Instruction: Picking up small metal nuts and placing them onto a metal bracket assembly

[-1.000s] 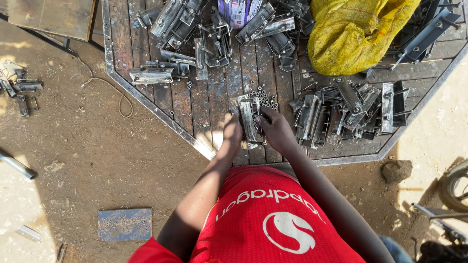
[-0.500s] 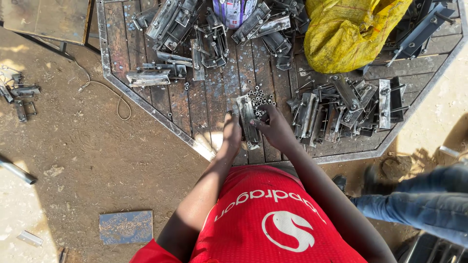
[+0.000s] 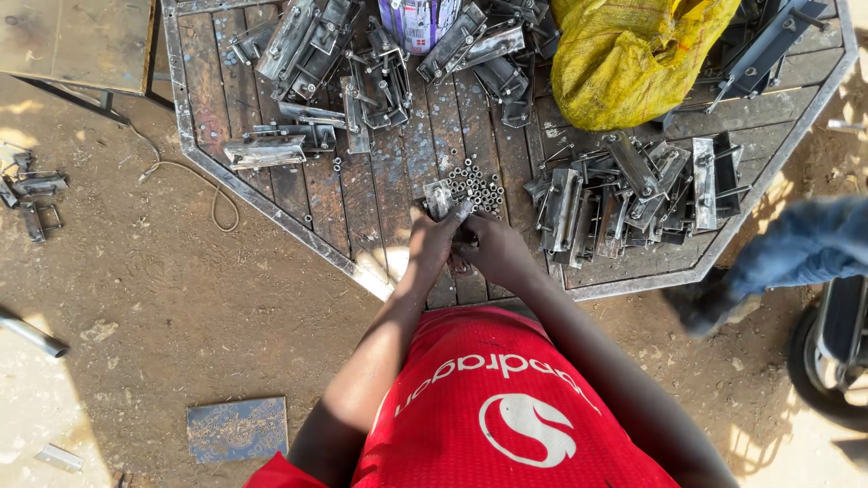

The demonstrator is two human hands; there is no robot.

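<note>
Left hand [image 3: 432, 242] and right hand [image 3: 486, 248] meet at the near edge of a wooden, metal-rimmed table [image 3: 271, 203], fingers of both closed around one small metal bracket [image 3: 443, 201] whose upper end shows above the left thumb. Just beyond the bracket: a loose heap of nuts [image 3: 481, 185] (small, grey). Right of the hands, a stack of like brackets [image 3: 633, 194]; further stacks at the table's far side [image 3: 316, 45]. Yellow sack [image 3: 633, 59] at the far right of the table, plastic can [image 3: 418, 20] beside it. On the dirt floor: a blue-grey plate [image 3: 237, 429], left. Another person's leg in jeans [image 3: 805, 244] at right.
</note>
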